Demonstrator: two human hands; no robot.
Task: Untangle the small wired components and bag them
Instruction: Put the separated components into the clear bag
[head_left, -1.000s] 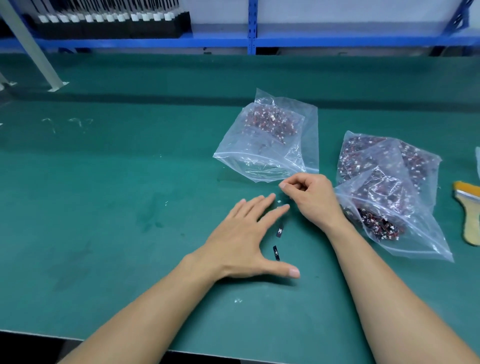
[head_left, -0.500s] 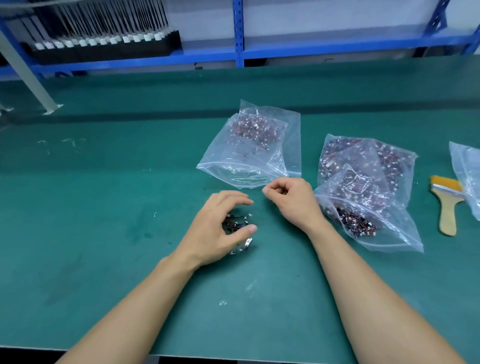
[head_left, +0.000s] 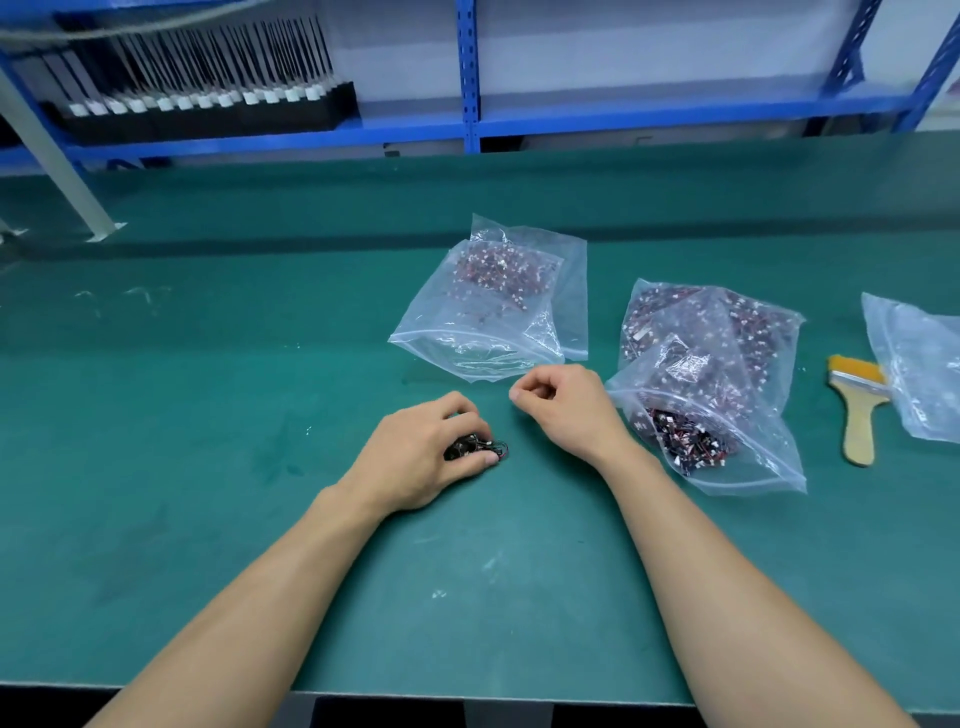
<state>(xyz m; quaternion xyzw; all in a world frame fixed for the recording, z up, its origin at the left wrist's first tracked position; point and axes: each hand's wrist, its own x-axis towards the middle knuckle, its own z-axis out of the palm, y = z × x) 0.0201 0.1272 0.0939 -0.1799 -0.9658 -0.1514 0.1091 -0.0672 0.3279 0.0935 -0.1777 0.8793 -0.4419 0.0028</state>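
Observation:
A small clump of black wired components (head_left: 475, 448) lies on the green mat, and my left hand (head_left: 423, 454) curls over it, fingers and thumb gripping the bunch. My right hand (head_left: 563, 402) sits just to the right, fingers curled, thumb and forefinger pinched together; whether something tiny is between them I cannot tell. A clear zip bag (head_left: 493, 306) with a few red-wired components lies beyond my hands. Right of my right wrist lies a fuller clear bag (head_left: 711, 379) of components, its open mouth facing me.
A yellow-bristled brush (head_left: 857, 405) with a wooden handle lies at the right. Another clear bag (head_left: 914, 364) reaches in from the right edge. A blue shelf frame (head_left: 470, 78) with a black tray of white-capped parts (head_left: 208, 104) stands behind the mat. The table's near edge (head_left: 467, 699) is below my forearms.
My left hand went from flat and spread on the mat to curled over a gathered clump of components. The right hand stayed pinched. The view tilted up a little.

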